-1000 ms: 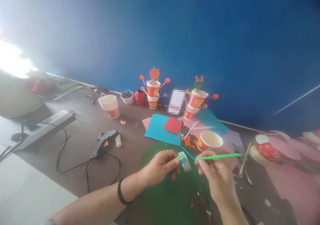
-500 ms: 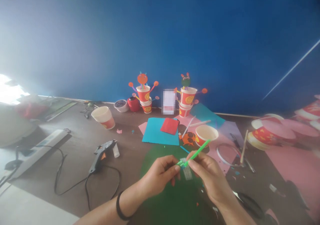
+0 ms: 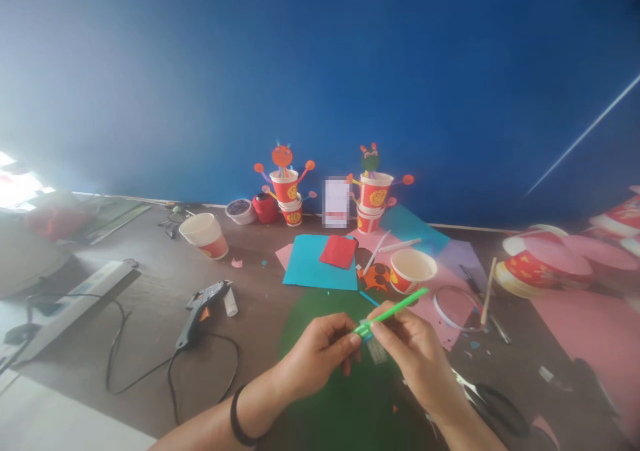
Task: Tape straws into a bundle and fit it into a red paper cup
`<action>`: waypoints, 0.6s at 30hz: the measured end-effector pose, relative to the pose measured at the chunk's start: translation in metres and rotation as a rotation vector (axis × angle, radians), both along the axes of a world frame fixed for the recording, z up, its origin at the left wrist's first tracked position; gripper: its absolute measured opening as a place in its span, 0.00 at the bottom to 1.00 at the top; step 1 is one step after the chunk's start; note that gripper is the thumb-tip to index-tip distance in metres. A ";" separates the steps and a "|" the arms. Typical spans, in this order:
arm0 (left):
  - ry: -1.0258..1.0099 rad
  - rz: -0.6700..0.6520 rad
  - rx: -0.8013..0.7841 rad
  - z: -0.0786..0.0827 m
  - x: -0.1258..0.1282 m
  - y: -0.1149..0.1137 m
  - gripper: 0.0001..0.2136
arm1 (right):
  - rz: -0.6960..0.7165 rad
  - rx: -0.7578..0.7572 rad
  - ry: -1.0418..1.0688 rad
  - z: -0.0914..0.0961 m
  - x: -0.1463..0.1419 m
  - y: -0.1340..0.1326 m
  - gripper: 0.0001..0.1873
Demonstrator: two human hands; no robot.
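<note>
A bright green drinking straw [image 3: 406, 304] slants up to the right between my hands. My left hand [image 3: 320, 347] is closed in a pinch at its lower left end, where shorter green pieces and a bluish bit show at the fingertips; their exact form is too small to tell. With thumb and fingers, my right hand [image 3: 413, 347] grips the same straw close by, and its long end sticks out past the fingers. Below the hands lies a dark green paper sheet [image 3: 340, 404]. A pale patterned strip [image 3: 377, 352] shows behind the fingers, partly hidden.
Left lie a glue gun [image 3: 203, 311] with its cord and a power strip [image 3: 85, 304]. A paper cup [image 3: 414, 269], blue paper [image 3: 305, 264] and red paper [image 3: 339, 251] are ahead. Cup figures [image 3: 286, 187] stand by the wall. Scissors [image 3: 493, 404] lie right.
The straw's free end has tipped lower and further right, and my right fingers have shifted slightly left. My left hand keeps its pinch. The view has moved a little.
</note>
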State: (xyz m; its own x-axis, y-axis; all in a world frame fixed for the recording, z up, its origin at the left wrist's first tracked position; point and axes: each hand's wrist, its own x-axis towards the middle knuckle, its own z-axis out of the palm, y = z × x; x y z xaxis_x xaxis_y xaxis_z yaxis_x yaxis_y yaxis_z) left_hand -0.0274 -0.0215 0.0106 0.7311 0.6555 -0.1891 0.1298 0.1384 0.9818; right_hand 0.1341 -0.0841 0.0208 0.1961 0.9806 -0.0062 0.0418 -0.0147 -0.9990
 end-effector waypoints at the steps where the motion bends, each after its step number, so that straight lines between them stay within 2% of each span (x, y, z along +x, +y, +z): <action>1: 0.003 0.004 0.001 0.000 0.000 0.000 0.15 | 0.016 0.001 -0.002 0.001 0.000 0.000 0.12; 8: 0.019 0.057 -0.005 -0.004 0.001 0.000 0.14 | 0.021 0.039 -0.010 0.000 0.000 0.000 0.13; 18: -0.012 0.074 -0.034 -0.003 0.003 -0.001 0.14 | -0.008 -0.021 0.007 -0.009 -0.001 0.002 0.15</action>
State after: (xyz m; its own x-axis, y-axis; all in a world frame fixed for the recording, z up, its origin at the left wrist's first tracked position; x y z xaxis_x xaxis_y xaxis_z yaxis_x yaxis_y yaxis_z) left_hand -0.0241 -0.0222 0.0077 0.6832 0.7015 -0.2031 0.1058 0.1802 0.9779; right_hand 0.1329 -0.0823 0.0122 0.2035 0.9787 -0.0278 0.0344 -0.0356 -0.9988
